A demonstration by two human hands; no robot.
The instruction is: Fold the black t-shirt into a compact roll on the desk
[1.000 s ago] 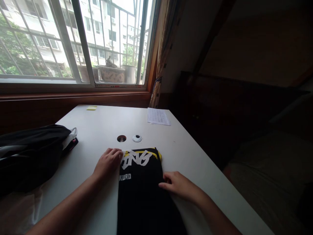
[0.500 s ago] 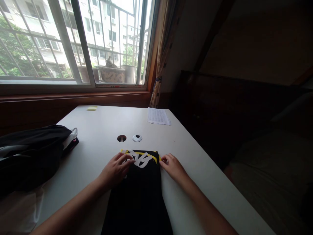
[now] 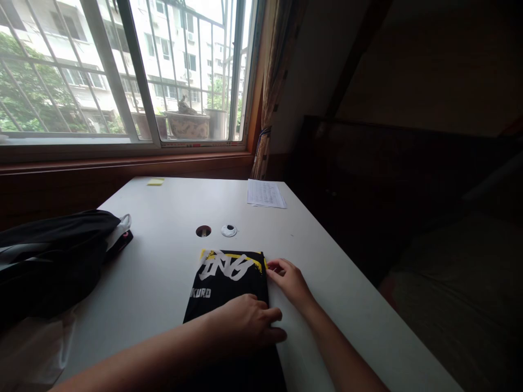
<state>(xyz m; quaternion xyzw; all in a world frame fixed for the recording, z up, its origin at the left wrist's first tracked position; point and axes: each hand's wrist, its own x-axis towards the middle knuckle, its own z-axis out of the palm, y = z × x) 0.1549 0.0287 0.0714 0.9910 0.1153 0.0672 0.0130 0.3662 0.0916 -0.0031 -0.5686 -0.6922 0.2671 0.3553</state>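
Observation:
A folded black shirt lies lengthwise on the white table, with white lettering and yellow print near its far end. My right hand pinches the shirt's far right corner, thumb and forefinger together at the yellow edge. Across the shirt's middle reaches my left hand, its fingers pointing right over the right edge. Thumb and forefinger are apart there, with no cloth visible between them. My left forearm hides much of the shirt's near part.
The white table carries a pile of dark clothes at left, with clear plastic by it. Farther back are a round hole, its loose cover, printed papers and a yellow note. A window stands beyond.
My left hand has left the shirt's far left part and crossed nearer and rightward to its right edge, uncovering the lettering. My right hand stays at the corner.

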